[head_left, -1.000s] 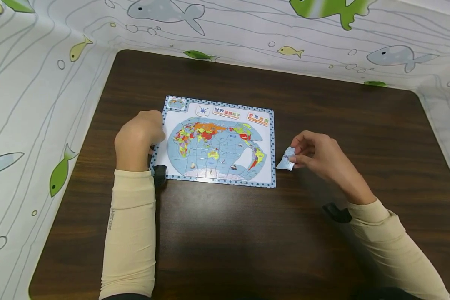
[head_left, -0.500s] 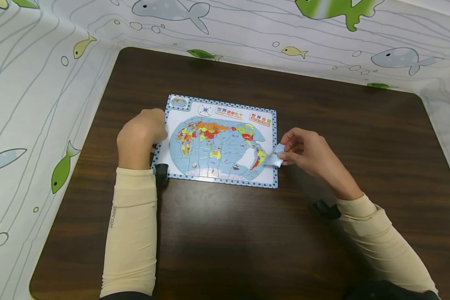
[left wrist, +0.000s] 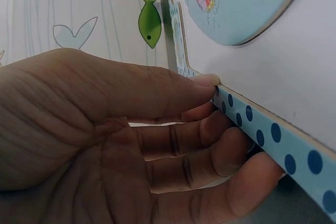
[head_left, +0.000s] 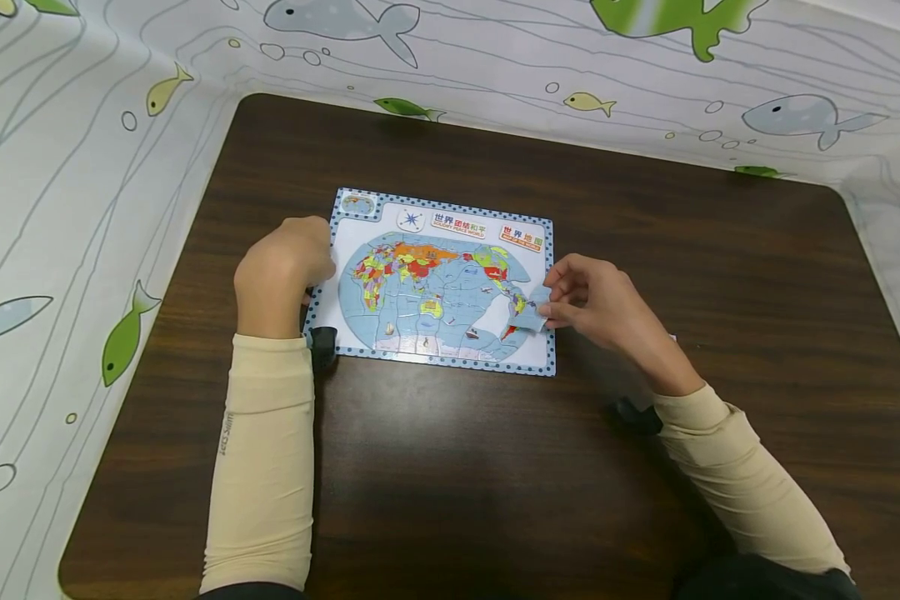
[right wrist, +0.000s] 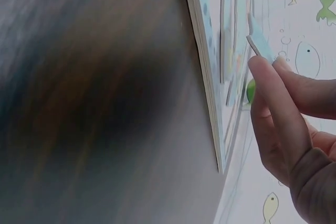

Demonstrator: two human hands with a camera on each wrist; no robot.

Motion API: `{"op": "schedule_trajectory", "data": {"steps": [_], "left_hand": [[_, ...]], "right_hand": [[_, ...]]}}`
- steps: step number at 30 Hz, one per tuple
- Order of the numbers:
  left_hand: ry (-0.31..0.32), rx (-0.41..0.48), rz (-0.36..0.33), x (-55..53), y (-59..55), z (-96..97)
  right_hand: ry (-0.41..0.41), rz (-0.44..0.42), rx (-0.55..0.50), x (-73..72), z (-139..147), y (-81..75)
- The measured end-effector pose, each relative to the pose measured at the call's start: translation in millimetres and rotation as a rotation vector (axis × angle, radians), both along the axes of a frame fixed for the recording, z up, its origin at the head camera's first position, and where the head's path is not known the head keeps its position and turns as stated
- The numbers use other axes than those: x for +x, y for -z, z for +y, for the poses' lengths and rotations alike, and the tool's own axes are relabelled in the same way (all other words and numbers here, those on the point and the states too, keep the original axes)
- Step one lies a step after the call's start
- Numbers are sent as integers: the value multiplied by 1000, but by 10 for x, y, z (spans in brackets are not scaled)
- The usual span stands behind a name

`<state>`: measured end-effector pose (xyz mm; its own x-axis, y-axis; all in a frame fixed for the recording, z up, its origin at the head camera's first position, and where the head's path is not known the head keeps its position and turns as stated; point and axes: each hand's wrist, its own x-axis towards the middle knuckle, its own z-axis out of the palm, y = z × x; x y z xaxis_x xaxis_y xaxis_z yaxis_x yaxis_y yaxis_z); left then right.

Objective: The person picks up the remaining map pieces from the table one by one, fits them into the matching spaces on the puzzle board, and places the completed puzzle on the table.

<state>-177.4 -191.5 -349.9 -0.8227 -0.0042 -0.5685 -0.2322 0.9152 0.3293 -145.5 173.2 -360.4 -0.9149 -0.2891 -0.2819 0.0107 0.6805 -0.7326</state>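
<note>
A world map jigsaw puzzle board (head_left: 328, 310) with a blue dotted border lies on the dark table. My left hand (head_left: 281, 267) grips its left edge; in the left wrist view the thumb presses on the dotted border (left wrist: 275, 132) and the other fingers are curled beneath. My right hand (head_left: 600, 304) pinches a light-blue puzzle piece (head_left: 528, 312) between thumb and fingers. The piece hangs tilted over the board's right side, covering part of South America. Just left of it, a white gap (head_left: 491, 318) shows in the map. In the right wrist view, the piece (right wrist: 261, 43) stands above the board's surface.
The brown wooden table (head_left: 450, 483) reaches to a white fish-patterned covering (head_left: 495, 50) at the back and sides. A small pale bit (head_left: 673, 337) shows beside the right wrist. Black wrist straps (head_left: 322, 346) sit near both cuffs.
My right hand has moved left with the puzzle piece, from beside the board to over its right side. The left hand keeps its grip on the edge.
</note>
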Motion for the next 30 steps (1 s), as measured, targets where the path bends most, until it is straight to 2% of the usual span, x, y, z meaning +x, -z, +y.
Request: {"op": "schedule_trajectory", "data": {"steps": [8,15,19,30], "left_hand": [[3,1,0,0,-1,-4],[-2,4,2,7,-2,-11],[0,6,3,6,-5,-13],[-1,8,7,10,-11,-11]], "right_hand": [[-27,-3,-5,-14,-149,76],[-31,45,55,-21,-284,143],[-30,45,68,-12,-329,169],[-42,57,130,-14,-380,161]]}}
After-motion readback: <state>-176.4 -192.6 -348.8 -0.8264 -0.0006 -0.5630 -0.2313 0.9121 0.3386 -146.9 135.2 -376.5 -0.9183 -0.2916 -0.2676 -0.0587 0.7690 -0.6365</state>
